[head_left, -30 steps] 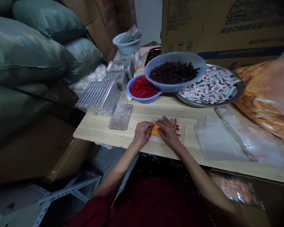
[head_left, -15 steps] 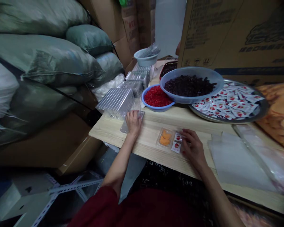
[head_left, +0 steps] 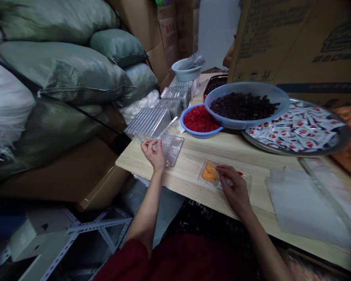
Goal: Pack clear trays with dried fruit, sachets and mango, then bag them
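My left hand (head_left: 153,153) pinches the near edge of a clear plastic lid (head_left: 171,147) at the left end of the wooden table (head_left: 199,156), beside a stack of clear plastic trays (head_left: 148,123). My right hand (head_left: 233,187) rests with curled fingers on a small clear tray (head_left: 219,176) holding orange pieces (head_left: 209,173) and red-and-white sachets under my fingers. Behind them stand a blue bowl of red pieces (head_left: 199,119), a larger bowl of dark dried fruit (head_left: 244,105) and a metal tray of sachets (head_left: 298,128).
Grey-green sacks (head_left: 61,74) are piled at the left. Cardboard boxes (head_left: 298,43) stand behind the bowls. Clear bags (head_left: 304,203) lie on the table's right end. More tray stacks (head_left: 175,95) and a pale bowl (head_left: 188,70) sit farther back. Metal angle bars (head_left: 84,234) lie on the floor.
My left hand left the orange pieces, went left to the clear lid and now pinches its edge up. My right hand stayed at the small tray, now covering the sachets.
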